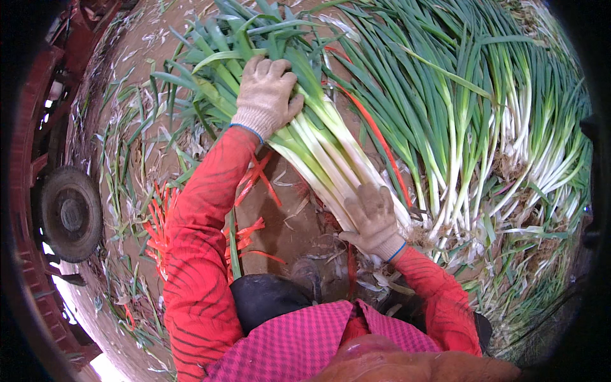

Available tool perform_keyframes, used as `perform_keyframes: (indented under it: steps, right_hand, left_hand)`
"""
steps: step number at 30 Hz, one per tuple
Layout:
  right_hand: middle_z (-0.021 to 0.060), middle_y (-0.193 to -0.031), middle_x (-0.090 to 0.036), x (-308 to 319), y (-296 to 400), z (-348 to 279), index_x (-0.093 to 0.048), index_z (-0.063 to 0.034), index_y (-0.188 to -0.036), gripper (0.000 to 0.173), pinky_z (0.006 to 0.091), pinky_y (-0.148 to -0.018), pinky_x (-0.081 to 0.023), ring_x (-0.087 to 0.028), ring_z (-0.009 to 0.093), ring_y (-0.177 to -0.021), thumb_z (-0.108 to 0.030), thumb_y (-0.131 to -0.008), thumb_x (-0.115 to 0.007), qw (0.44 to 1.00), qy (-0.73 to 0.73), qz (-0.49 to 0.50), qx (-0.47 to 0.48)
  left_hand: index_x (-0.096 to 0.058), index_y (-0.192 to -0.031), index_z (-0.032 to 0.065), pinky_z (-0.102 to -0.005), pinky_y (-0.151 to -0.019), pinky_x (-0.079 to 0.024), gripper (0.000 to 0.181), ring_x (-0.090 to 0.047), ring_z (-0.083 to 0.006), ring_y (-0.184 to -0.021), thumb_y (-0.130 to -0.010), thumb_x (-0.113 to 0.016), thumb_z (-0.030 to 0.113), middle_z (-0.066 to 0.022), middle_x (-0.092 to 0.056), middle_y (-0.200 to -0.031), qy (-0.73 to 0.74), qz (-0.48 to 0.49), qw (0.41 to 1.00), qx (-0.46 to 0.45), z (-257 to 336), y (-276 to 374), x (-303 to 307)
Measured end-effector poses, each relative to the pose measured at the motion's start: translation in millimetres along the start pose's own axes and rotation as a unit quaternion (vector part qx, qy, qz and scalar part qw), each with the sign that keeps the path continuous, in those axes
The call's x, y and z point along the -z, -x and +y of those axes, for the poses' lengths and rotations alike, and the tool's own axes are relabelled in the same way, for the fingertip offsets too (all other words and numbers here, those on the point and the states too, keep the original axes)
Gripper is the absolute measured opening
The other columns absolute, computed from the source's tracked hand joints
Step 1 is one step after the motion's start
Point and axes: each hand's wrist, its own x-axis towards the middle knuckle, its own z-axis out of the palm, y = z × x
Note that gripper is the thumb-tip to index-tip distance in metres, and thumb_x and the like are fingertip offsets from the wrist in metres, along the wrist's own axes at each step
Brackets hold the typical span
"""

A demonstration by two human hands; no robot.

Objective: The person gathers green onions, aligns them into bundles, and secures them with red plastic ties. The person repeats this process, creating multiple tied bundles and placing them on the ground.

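A thick bunch of long green onions lies slantwise before me, leaves at the top and white stems at the lower right. My left hand, in a beige knit glove, has its fingers curled over the bunch where the leaves begin. My right hand, gloved alike, lies palm down across the white stems near the root end, thumb out to the left. Whether its fingers grip the stems is hidden. An orange-red plastic strap runs along the right side of the bunch, partly under leaves.
More green onions are heaped on the right, roots towards me. Several red plastic strips lie by my left arm. Leaf scraps litter the dirt ground. A wheel and red metal frame stand at far left.
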Motion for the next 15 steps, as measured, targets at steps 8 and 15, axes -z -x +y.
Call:
perform_keyframes:
  steps: [8, 15]
  right_hand:
    - [0.0263, -0.155, -0.035, -9, -7, 2, -0.044, -0.0062, -0.144, 0.102, 0.0654, -0.117, -0.011, -0.026, 0.039, -0.149, -0.054, -0.063, -0.083, 0.982, -0.036, -0.109, -0.15]
    - [0.0234, -0.155, -0.036, 2, -18, 2, -0.044, -0.0106, -0.146, 0.101, 0.065, -0.117, -0.012, -0.028, 0.037, -0.149, -0.053, -0.064, -0.083, 0.966, -0.05, -0.163, -0.192]
  left_hand:
    - [-0.079, -0.09, 0.01, -0.0453, -0.095, -0.044, 0.035, -0.059, -0.0266, -0.109, -0.082, -0.063, 0.04, -0.009, -0.067, -0.11, -0.244, -0.19, 0.949, 0.063, -36, -68, 4]
    - [-0.068, -0.124, 0.0352, -0.0502, -0.094, -0.05, 0.035, -0.055, -0.0304, -0.129, -0.093, -0.056, 0.046, -0.0131, -0.057, -0.139, -0.346, -0.388, 0.836, 0.177, -158, -107, 20]
